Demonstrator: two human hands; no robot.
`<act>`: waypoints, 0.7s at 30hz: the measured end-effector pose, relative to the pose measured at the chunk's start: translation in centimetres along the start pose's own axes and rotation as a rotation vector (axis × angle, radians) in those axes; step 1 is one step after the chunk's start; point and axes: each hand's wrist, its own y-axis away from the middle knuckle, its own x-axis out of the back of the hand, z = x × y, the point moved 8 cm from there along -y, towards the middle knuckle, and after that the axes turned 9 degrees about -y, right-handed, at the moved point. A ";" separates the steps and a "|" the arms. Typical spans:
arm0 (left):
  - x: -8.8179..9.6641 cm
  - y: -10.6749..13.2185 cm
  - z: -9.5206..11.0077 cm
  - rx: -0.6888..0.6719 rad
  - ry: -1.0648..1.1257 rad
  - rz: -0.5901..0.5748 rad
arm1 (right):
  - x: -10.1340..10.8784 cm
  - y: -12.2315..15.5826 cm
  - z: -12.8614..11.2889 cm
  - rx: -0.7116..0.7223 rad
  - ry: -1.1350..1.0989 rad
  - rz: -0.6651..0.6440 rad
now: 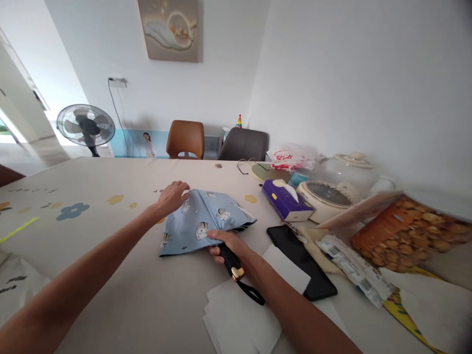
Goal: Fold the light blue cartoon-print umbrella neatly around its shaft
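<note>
A light-blue folding umbrella [201, 219] with white cartoon animals lies partly collapsed, its canopy folds loose and spread, above the table. My right hand [228, 246] is closed round the top of its black handle, the thumb pressed on the fabric. Below that hand, the handle shows a gold-coloured band and a black wrist strap. At the far left edge of the canopy is my left hand [173, 197], its fingers bent against the fabric; its thumb is mostly hidden.
White paper sheets [241, 319] and a black object [298, 255] lie near my right forearm. To the right are a purple tissue box [285, 199], a white packet [356, 268], a glass-lidded pot [328, 191] and a bag of round brown food [409, 233]. Glasses [248, 161] lie farther back.
</note>
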 end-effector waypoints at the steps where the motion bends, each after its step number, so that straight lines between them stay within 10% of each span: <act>1: 0.4 -0.8 1.8 -0.059 0.032 0.003 | -0.1 0.1 0.0 0.001 0.006 0.009; 11: -5.8 -4.8 18.0 -0.529 0.120 -0.540 | 0.3 -0.2 0.0 -0.013 -0.024 -0.045; 21: -4.7 -5.3 21.2 -0.658 0.043 -0.514 | 0.3 -0.4 0.1 -0.033 -0.031 -0.078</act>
